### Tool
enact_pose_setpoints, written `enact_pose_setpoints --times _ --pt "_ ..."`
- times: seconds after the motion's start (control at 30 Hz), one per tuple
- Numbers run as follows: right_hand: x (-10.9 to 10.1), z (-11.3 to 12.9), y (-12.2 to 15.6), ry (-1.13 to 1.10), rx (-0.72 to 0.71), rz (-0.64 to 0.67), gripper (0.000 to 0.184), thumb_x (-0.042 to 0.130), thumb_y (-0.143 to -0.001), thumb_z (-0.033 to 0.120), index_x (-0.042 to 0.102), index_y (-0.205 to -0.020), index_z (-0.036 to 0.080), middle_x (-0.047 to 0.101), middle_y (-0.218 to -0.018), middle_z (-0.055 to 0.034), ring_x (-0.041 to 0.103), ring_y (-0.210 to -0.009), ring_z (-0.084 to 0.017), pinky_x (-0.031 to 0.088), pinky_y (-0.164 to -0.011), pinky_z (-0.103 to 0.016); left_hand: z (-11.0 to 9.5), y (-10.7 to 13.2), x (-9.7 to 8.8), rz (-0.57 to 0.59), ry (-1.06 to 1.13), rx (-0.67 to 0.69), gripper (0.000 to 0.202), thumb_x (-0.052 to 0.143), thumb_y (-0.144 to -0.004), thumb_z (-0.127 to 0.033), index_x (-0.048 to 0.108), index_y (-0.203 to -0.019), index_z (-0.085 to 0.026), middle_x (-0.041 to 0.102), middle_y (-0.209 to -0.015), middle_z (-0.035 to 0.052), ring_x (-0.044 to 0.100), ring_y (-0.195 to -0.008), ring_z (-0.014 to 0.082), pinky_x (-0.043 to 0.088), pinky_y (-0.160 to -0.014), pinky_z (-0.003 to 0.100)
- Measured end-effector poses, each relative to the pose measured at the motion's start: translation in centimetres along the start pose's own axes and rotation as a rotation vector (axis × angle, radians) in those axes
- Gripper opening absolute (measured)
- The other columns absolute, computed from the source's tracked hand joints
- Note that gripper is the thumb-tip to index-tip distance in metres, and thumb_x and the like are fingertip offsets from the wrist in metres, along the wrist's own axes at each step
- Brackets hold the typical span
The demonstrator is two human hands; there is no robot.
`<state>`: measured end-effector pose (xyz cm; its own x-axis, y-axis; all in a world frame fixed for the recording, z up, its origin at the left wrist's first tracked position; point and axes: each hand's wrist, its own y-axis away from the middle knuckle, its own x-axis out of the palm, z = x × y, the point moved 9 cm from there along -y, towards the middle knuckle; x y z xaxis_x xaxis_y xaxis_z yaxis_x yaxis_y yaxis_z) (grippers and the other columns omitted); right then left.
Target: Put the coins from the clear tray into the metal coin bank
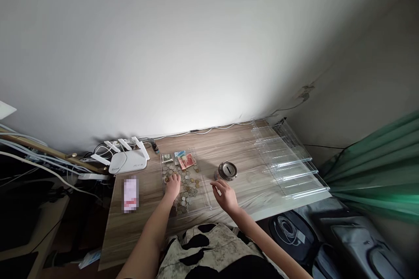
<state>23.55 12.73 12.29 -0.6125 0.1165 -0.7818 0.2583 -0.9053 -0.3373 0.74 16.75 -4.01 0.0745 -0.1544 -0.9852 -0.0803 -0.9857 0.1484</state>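
Note:
My left hand reaches over a clear acrylic tray, its fingers bent down onto the coins scattered there. What is under those fingertips is hidden. Several banknotes lie at the tray's far side, among them a red banknote, a blue one and a greyish one. My right hand hovers just in front of a round jar with a slotted metal lid. Thumb and fingers of that hand are pinched together; anything between them is too small to make out.
A white router with upright antennas stands at the back left, near a blurred pinkish item. Stacked clear acrylic trays occupy the table's right end. Cables run along the wall. A coiled white cable lies below the table.

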Motion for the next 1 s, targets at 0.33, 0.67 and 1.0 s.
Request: enact_pose_setpoints --times 0.33,0.67,1.0 --pt "0.8 -0.3 1.0 -0.016 -0.014 0.057 0.023 0.044 -0.09 0.018 0.067 -0.092 0.022 0.069 -0.083 -0.0048 0.063 -0.077 -0.015 0.048 -0.068 -0.023 1.5 -1.2 1.0 0.088 0.081 -0.018 0.029 0.033 -0.094 -0.022 0.057 -0.108 -0.015 0.055 -0.104 0.019 0.061 -0.088 0.0264 0.048 -0.068 0.034" --pt "3.4 0.3 0.6 -0.1 0.001 0.153 0.026 0.042 -0.089 0.018 0.068 -0.093 0.022 0.069 -0.081 -0.0055 0.063 -0.073 -0.015 0.047 -0.067 -0.024 1.9 0.4 1.0 0.049 0.675 -0.247 0.018 0.053 -0.087 -0.026 0.05 -0.071 -0.019 0.054 -0.074 0.0067 0.059 -0.077 0.0211 0.042 -0.07 0.028" --pt "7.4 0.7 -1.7 -0.369 0.285 0.278 0.021 0.048 -0.083 0.021 0.066 -0.094 0.019 0.067 -0.073 -0.0022 0.06 -0.062 -0.014 0.045 -0.06 -0.025 -2.0 2.9 -0.6 0.176 1.914 -0.656 0.032 0.058 -0.081 -0.039 0.038 -0.064 -0.021 0.034 -0.054 -0.0076 0.023 -0.039 0.0043 0.015 -0.036 0.018"
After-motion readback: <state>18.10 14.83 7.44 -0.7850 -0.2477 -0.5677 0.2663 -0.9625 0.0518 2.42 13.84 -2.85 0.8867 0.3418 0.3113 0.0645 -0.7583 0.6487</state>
